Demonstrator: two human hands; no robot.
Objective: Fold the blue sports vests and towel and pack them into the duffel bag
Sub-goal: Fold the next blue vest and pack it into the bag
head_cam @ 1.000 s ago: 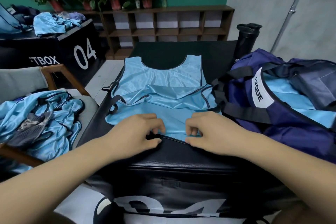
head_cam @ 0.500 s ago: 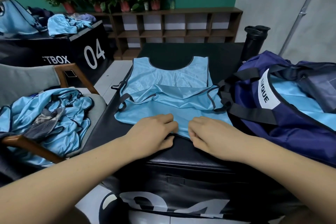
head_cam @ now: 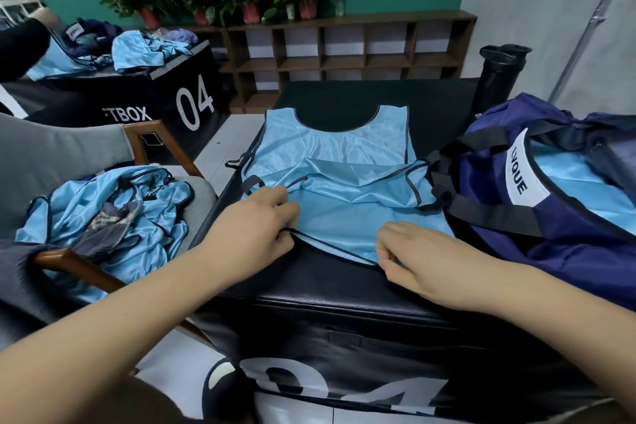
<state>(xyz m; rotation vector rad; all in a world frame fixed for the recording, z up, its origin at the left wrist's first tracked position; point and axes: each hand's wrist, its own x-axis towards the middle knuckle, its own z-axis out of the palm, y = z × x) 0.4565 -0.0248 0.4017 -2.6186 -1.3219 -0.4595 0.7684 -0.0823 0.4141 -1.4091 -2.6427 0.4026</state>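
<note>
From the head camera, a light blue vest (head_cam: 344, 179) lies spread on the top of a black padded box (head_cam: 344, 289), with its neck opening on the far side and its lower part folded up over the middle. The left hand (head_cam: 254, 227) has curled fingers and pinches the dark-trimmed hem at the near left corner. The right hand (head_cam: 423, 258) is also curled and pinches the same hem further to the right, at the near edge.

Just beside the vest, on the right part of the box, stands the dark blue duffel bag (head_cam: 568, 244). It is open, and light blue cloth (head_cam: 571, 182) lies inside it. One black strap of the bag touches the right edge of the vest.

On the left, a chair (head_cam: 51, 155) holds a loose pile of blue vests (head_cam: 137, 224) with a grey patterned cloth (head_cam: 103, 227) on top of it; I cannot tell if this is the towel. A black bottle (head_cam: 499, 76) stands behind the bag.
</note>
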